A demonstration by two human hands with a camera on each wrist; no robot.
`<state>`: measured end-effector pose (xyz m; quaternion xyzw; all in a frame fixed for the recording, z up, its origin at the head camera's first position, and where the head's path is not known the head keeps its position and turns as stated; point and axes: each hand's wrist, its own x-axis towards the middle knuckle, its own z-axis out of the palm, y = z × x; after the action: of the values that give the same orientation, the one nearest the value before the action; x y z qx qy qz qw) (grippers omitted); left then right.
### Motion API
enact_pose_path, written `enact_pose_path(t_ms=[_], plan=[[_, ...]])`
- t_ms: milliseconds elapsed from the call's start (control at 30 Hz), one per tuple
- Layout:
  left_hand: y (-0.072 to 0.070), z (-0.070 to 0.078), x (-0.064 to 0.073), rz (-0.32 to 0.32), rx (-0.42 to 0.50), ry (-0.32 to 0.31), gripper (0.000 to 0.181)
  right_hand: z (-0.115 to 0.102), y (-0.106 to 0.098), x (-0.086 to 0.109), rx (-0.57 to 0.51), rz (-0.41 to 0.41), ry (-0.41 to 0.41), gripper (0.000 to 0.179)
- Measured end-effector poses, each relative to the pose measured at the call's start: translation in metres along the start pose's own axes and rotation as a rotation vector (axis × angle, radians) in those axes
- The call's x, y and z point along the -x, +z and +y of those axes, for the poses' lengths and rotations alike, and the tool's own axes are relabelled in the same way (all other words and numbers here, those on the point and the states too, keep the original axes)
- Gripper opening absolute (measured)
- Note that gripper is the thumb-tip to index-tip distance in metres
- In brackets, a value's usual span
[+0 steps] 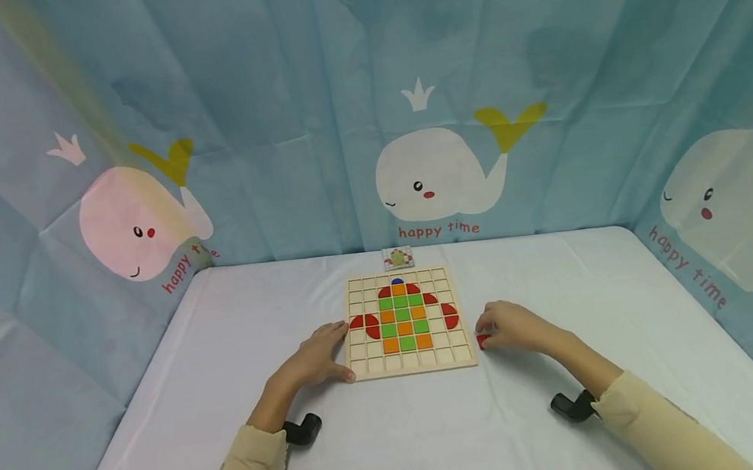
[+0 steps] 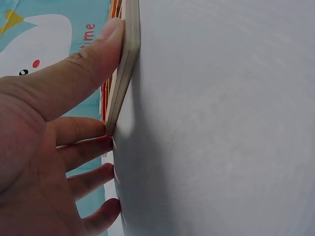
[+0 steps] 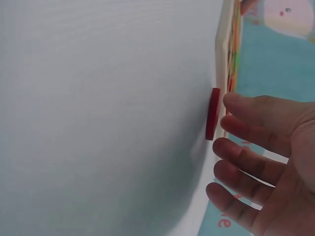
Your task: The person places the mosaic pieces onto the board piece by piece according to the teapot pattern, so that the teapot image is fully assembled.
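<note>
A wooden grid board (image 1: 458, 355) lies mid-table, holding green and orange squares, rounded red pieces and a small blue half-round piece (image 1: 397, 281). My left hand (image 1: 320, 354) rests at its left side, the thumb (image 2: 106, 46) against the board's edge near the front left corner and the fingers spread loosely along the side. Just right of the board, my right hand (image 1: 513, 325) reaches down over a loose red piece (image 1: 482, 341). In the right wrist view, thumb and index fingertips are close by that red piece (image 3: 212, 114), not around it; whether they touch it I cannot tell.
A small picture card (image 1: 397, 258) with a similar coloured pattern lies behind the board. White cloth covers the table (image 1: 412, 446). Blue curtains (image 1: 268, 124) with whale prints stand at the back and sides. Black devices (image 1: 304, 430) are worn at both wrists.
</note>
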<state>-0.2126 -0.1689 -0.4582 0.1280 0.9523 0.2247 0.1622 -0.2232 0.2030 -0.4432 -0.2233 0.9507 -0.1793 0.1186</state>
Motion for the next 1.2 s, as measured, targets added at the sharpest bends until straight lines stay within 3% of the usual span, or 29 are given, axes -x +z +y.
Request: enact_pose_path(t_ms=[1200], plan=[[-0.0008, 0.0006, 0.0012, -0.008, 0.004, -0.005, 0.098, 0.0035, 0.0042, 0.0052, 0.040, -0.001, -0.055, 0.013]])
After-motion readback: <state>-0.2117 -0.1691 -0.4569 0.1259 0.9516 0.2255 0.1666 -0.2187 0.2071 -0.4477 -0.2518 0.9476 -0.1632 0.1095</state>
